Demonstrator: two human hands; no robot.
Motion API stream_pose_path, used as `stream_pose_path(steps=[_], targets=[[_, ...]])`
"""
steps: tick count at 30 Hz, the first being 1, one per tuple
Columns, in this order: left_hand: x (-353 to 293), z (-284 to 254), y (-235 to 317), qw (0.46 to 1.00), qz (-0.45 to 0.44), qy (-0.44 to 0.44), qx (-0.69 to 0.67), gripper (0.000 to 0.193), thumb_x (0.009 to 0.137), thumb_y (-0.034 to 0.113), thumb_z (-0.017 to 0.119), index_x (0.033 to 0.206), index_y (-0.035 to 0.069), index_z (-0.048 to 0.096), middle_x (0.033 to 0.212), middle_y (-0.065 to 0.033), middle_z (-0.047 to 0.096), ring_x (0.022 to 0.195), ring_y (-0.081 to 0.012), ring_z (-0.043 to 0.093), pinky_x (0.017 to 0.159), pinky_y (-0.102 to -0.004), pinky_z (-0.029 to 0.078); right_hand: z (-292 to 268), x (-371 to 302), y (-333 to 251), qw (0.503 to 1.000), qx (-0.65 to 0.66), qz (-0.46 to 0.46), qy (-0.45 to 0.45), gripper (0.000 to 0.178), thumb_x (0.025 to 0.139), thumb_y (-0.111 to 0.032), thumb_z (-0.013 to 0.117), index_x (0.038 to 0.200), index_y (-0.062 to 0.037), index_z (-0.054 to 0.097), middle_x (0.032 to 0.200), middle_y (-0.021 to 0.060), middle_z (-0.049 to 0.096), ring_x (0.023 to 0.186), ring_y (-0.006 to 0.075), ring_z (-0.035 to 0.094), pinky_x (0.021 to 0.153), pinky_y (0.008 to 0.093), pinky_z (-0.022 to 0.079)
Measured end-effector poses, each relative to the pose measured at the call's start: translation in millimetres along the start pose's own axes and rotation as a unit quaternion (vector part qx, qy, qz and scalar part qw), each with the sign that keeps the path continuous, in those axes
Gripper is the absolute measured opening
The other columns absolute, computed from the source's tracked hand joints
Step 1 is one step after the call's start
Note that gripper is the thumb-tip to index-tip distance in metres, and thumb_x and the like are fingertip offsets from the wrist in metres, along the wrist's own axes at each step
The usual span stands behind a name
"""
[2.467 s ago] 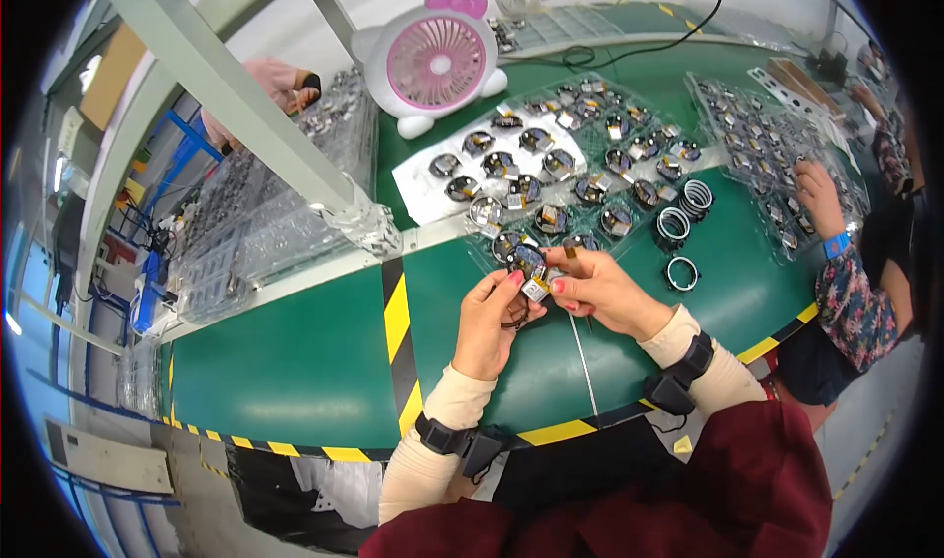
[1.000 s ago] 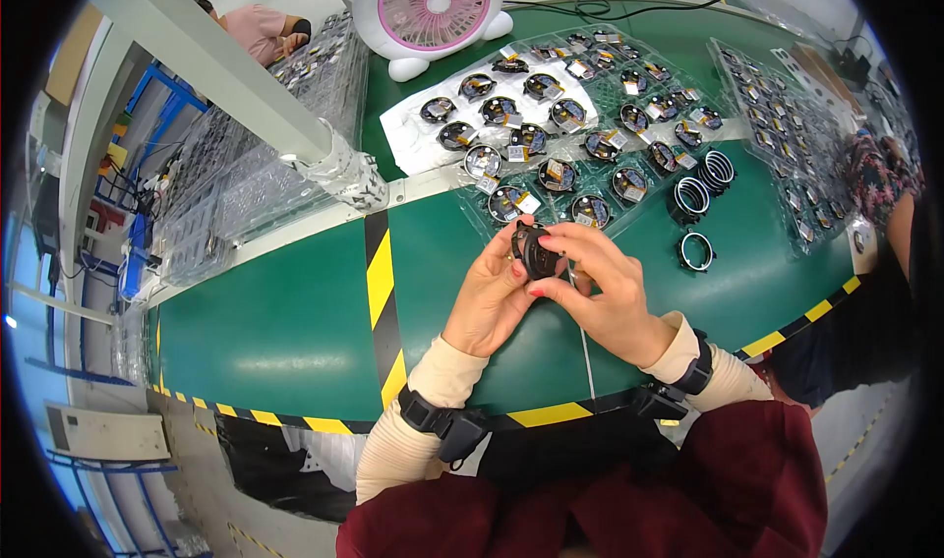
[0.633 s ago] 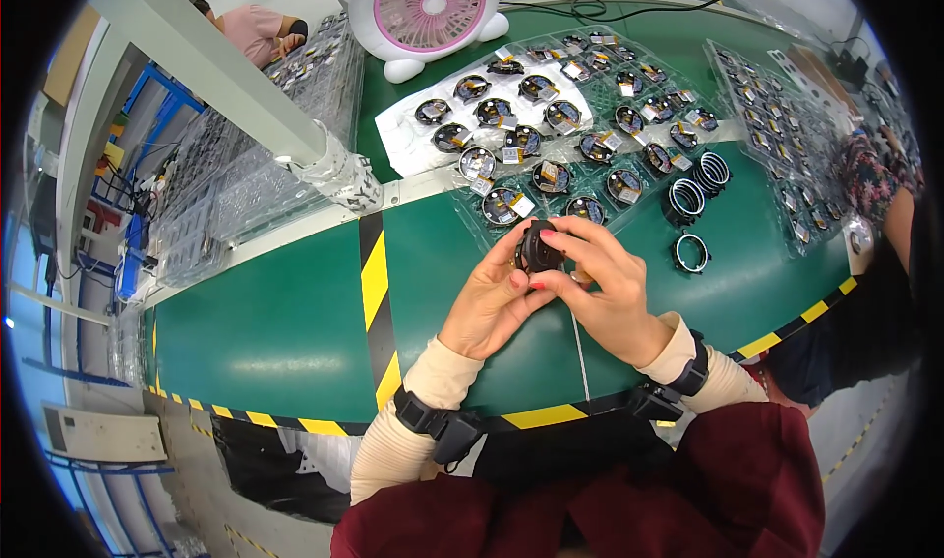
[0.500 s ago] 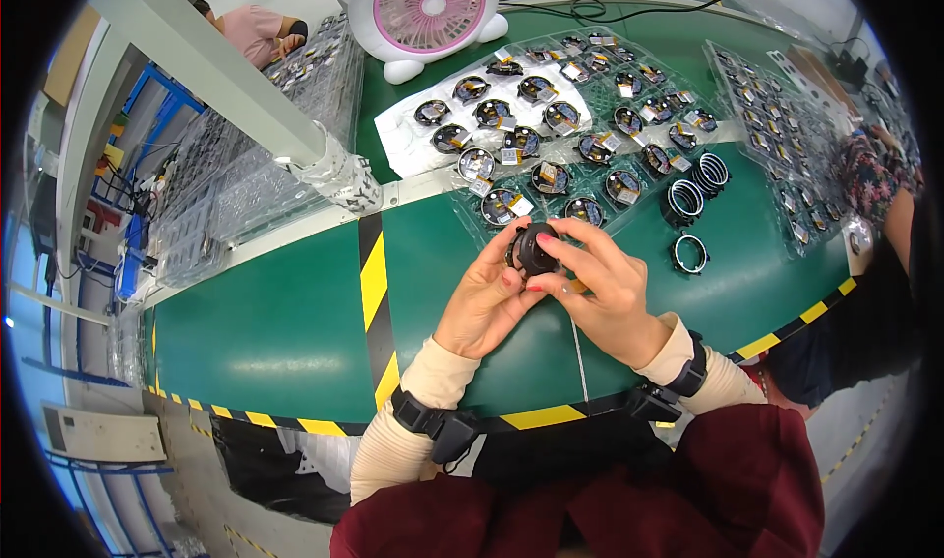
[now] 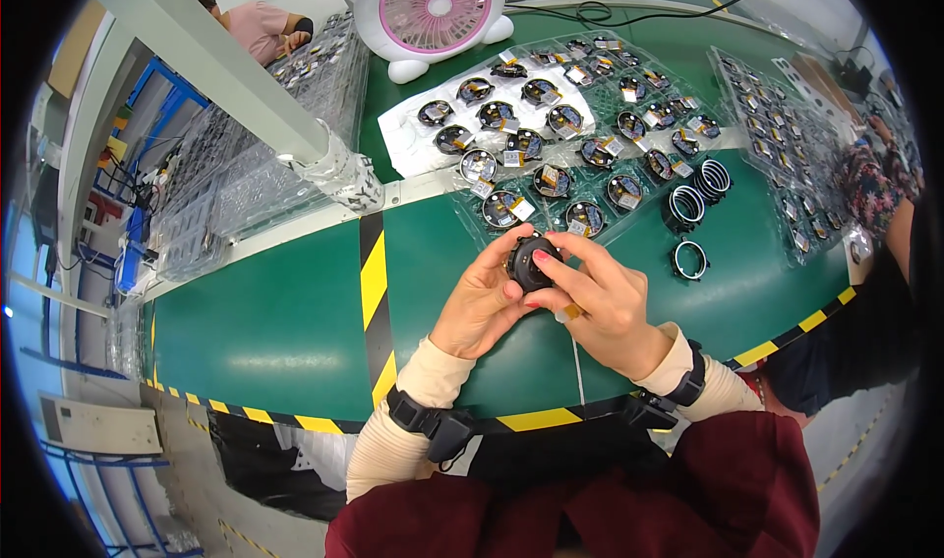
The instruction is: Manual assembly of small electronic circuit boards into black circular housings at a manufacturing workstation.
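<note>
Above the green table I hold a round black part (image 5: 532, 266) between both hands, its smooth dark face turned up toward me. My left hand (image 5: 478, 302) grips its left edge with thumb and fingers. The fingers of my right hand (image 5: 612, 307) press on its face and right side, the index fingertip near the middle. A small orange-yellow strip (image 5: 568, 312) shows beside the right fingers. Just beyond my hands lies a clear plastic tray (image 5: 615, 232) of round electronic assemblies (image 5: 506, 209), each with a small circuit board and a pale label.
Stacked black rings (image 5: 682, 207) and a single ring (image 5: 689, 259) stand to the right. A white fan (image 5: 403, 69) with a pink rim sits at the back. A grey post (image 5: 226, 76) rises at left. Co-workers sit far left and at right, beside another filled tray (image 5: 777, 116).
The black part has tilted so its flat face shows more toward me. My right fingers have shifted slightly over it, and the orange-yellow strip shows more clearly.
</note>
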State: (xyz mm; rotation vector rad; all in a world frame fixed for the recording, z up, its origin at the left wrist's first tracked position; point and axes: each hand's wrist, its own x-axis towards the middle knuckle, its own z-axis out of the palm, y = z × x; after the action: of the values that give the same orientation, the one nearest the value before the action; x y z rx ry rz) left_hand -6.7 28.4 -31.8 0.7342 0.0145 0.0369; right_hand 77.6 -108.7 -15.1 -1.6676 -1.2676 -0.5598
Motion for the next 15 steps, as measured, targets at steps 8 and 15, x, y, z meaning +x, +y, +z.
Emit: stream_pose_path(steps=[8, 15], targets=[[-1.1, -1.0, -1.7, 1.000, 0.014, 0.009, -0.006, 0.065, 0.073, 0.017, 0.068, 0.127, 0.011, 0.034, 0.120, -0.0072, 0.044, 0.108, -0.0207, 0.048, 0.088, -0.0364, 0.045, -2.8, 0.1, -2.9, 1.000, 0.002, 0.002, 0.000, 0.037, 0.059, -0.014, 0.074, 0.092, -0.0029, 0.061, 0.098, 0.0124, 0.058, 0.052, 0.0138, 0.053, 0.045, 0.0237, 0.043], [-0.5, -1.0, -1.8, 0.999, 0.021, -0.005, -0.026, 0.062, 0.073, 0.012, 0.067, 0.127, 0.009, 0.036, 0.120, -0.0070, 0.045, 0.107, -0.0202, 0.048, 0.088, -0.0375, 0.045, -4.5, 1.4, -4.0, 1.000, -0.007, -0.003, -0.003, 0.038, 0.059, -0.014, 0.074, 0.093, -0.0029, 0.061, 0.098, 0.0128, 0.058, 0.050, 0.0132, 0.052, 0.044, 0.0235, 0.042]])
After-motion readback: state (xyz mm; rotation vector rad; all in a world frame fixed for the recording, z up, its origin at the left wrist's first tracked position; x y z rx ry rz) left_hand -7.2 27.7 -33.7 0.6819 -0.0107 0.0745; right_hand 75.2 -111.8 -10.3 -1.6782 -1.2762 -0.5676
